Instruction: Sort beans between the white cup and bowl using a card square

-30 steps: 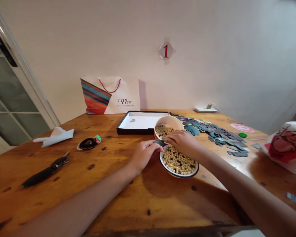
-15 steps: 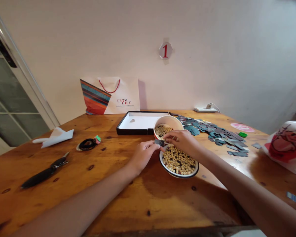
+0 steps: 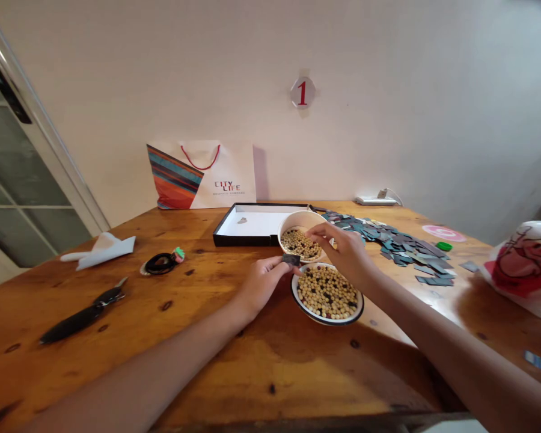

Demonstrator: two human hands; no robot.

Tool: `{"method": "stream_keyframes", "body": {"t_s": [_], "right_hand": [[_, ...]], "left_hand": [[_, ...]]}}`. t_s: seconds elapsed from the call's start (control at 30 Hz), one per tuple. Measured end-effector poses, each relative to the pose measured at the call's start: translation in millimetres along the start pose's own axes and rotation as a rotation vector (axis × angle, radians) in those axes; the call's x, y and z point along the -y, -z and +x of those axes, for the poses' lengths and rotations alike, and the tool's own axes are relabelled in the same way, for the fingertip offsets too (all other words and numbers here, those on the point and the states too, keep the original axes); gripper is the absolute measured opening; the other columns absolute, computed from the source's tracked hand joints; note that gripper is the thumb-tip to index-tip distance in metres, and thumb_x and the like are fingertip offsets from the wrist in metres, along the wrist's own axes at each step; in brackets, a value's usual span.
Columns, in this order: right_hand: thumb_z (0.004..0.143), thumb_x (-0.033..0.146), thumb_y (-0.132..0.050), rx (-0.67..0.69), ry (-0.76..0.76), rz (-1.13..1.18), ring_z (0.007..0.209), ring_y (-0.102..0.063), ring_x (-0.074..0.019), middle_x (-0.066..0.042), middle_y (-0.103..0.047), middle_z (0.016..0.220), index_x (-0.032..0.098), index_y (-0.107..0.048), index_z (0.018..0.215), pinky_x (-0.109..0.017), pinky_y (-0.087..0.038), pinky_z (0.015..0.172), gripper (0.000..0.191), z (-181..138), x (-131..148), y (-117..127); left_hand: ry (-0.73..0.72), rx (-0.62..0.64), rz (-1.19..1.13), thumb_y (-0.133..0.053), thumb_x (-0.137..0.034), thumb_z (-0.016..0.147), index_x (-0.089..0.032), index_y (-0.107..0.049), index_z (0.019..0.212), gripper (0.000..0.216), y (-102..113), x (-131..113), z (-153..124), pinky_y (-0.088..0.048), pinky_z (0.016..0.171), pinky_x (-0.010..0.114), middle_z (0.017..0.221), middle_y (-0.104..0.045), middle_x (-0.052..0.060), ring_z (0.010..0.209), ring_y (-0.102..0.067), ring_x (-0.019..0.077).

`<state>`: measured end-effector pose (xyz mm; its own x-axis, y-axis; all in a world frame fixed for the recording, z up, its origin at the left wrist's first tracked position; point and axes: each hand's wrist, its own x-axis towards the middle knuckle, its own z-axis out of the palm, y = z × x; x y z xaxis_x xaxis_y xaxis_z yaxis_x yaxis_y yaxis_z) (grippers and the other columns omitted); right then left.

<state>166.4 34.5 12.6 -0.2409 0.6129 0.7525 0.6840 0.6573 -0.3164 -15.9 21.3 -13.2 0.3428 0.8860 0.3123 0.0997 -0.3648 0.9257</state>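
Note:
A white bowl [image 3: 355,313] with a dark rim sits in the middle of the wooden table, full of yellow beans mixed with a few dark ones. Just behind it stands a paper cup [image 3: 297,220] partly filled with beans. My left hand [image 3: 261,282] rests at the bowl's left edge, its fingers pinched on a small dark card [image 3: 291,260]. My right hand [image 3: 345,249] is raised over the cup's mouth, fingertips pinched together; what they hold is too small to make out.
A black tray with a white inside [image 3: 252,224] lies behind the cup. Several dark cards [image 3: 397,246] are strewn to the right, with a green cap [image 3: 443,246] and a printed plastic bag [image 3: 525,264]. On the left lie folded pliers [image 3: 79,316], a black ring [image 3: 160,263] and white paper [image 3: 100,249].
My right hand has lifted from the bowl and moved back over the paper cup. The left hand has stayed in place with the dark card.

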Motion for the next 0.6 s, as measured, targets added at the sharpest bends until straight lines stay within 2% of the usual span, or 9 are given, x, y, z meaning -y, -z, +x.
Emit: {"method": "stream_keyframes", "body": {"t_s": [0.17,0.3,0.6], "right_hand": [[0.078,0.023,-0.056,-0.031,0.051,-0.015,0.075,-0.058,-0.0155,0.0,-0.065,0.077,0.023,-0.063,0.078,-0.027,-0.042,0.071,0.007,1.7,0.9,1.7],[0.081,0.019,-0.05,-0.007,0.072,-0.026,0.08,-0.058,-0.0151,0.0,-0.066,0.085,0.025,-0.064,0.084,-0.027,-0.042,0.074,0.015,2.0,-2.4,0.7],[0.085,0.017,-0.042,0.094,-0.011,-0.093,0.084,-0.058,-0.018,-0.001,-0.064,0.091,0.023,-0.051,0.091,-0.031,-0.039,0.076,0.013,0.4,-4.4,-4.6]], "left_hand": [[-0.004,-0.005,-0.016,-0.045,-0.026,0.074,-0.016,-0.067,0.069,0.024,0.0,-0.9,0.1,-0.037,0.085,0.028,0.081,-0.069,0.0,0.087,-0.058,0.0189],[-0.003,-0.009,-0.005,-0.046,-0.026,0.074,-0.016,-0.067,0.069,0.024,-0.1,-0.8,-0.4,-0.037,0.084,0.028,0.08,-0.069,0.0,0.086,-0.058,0.0187],[0.009,-0.019,-0.006,-0.045,-0.028,0.074,-0.017,-0.068,0.07,0.026,0.1,1.3,-1.0,-0.037,0.084,0.028,0.082,-0.069,0.0,0.087,-0.058,0.019]]}}
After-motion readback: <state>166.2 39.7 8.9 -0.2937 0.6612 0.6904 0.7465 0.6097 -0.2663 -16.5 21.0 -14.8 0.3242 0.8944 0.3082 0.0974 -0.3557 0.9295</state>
